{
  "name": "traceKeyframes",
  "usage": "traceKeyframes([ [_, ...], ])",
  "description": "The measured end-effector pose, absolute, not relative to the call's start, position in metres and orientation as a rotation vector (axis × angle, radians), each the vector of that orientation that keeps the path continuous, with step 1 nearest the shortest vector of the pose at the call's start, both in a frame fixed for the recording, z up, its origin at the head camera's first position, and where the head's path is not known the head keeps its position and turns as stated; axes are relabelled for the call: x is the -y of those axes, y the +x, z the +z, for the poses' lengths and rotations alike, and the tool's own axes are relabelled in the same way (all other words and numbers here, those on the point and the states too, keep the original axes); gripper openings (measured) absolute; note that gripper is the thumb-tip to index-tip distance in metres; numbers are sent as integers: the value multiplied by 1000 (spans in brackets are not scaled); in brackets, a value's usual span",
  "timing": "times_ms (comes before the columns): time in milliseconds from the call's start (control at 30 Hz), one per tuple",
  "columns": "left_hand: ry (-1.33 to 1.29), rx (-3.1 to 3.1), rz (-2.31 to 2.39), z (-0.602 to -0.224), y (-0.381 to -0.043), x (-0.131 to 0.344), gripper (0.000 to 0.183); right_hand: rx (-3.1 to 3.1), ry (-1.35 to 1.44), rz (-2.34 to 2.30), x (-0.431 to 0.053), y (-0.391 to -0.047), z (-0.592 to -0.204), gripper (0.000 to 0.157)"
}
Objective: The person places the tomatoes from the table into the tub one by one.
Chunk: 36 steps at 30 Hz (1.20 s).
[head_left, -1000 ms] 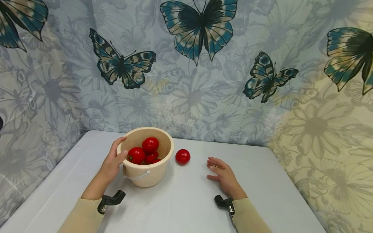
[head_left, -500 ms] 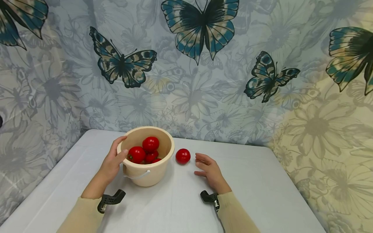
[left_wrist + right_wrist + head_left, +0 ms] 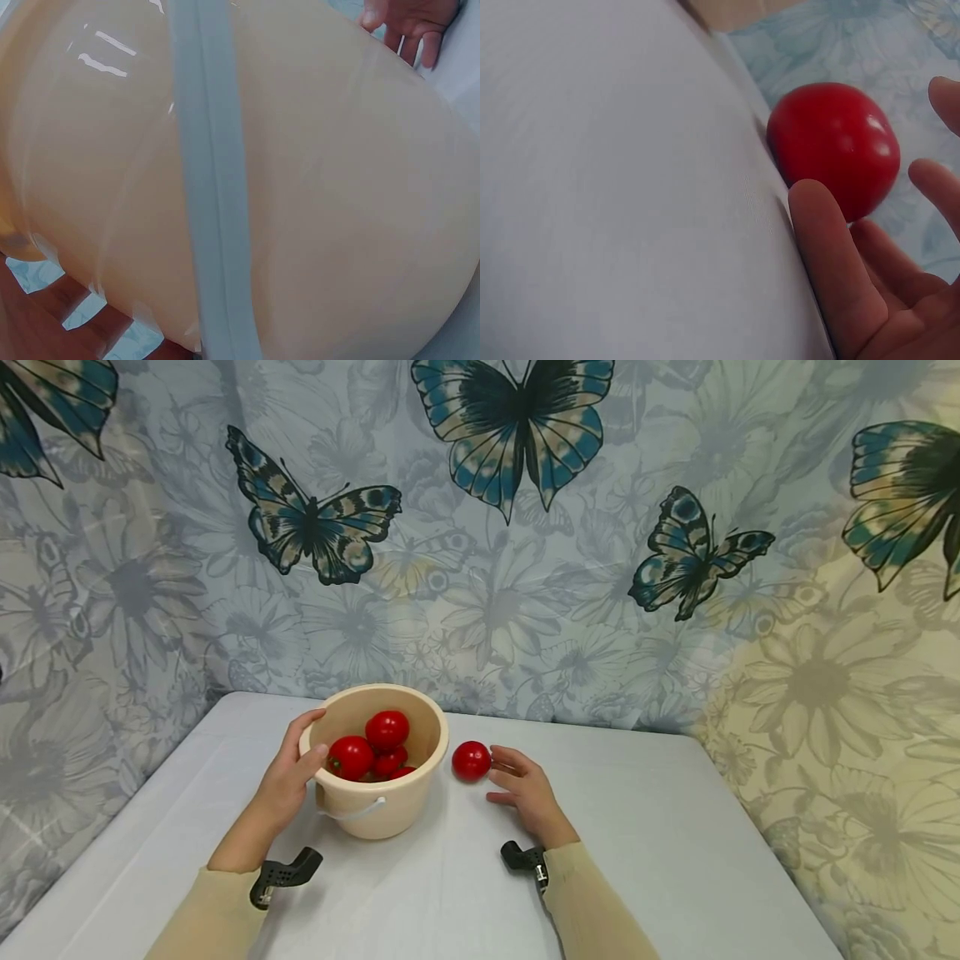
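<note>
My left hand (image 3: 288, 772) grips the rim of a cream bucket (image 3: 375, 814) at its left side, thumb over the edge. Inside the bucket lie several red tomatoes (image 3: 351, 758). A white handle (image 3: 214, 165) hangs down across the bucket's wall in the left wrist view. One more tomato (image 3: 471, 762) sits on the table just right of the bucket. Beside it, my right hand (image 3: 528, 793) spreads its fingers, fingertips right at the tomato's right side. In the right wrist view the thumb and fingers stand apart around the near side of that tomato (image 3: 834, 146).
A white cloth covers the table (image 3: 637, 843). Behind it hangs a backdrop (image 3: 495, 610) printed with butterflies and flowers, close to the table's far edge. Black camera mounts (image 3: 288, 870) sit on both wrists.
My right hand has moved left across the table to the loose tomato, fingers still spread. The left hand and the bucket have stayed in place.
</note>
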<state>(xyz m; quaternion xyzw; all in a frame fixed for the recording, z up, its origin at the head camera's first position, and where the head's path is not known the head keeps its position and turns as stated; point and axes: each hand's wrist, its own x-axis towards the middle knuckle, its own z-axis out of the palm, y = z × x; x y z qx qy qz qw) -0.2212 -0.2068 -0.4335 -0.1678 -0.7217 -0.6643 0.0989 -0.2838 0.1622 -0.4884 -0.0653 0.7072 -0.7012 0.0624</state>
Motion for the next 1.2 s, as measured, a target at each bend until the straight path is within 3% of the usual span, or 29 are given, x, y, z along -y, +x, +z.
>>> traceKeyframes([
  [1200,-518,2112,-1981,-434,-223,209,51,-2250,-158,-2006,-116,-315,-494,61],
])
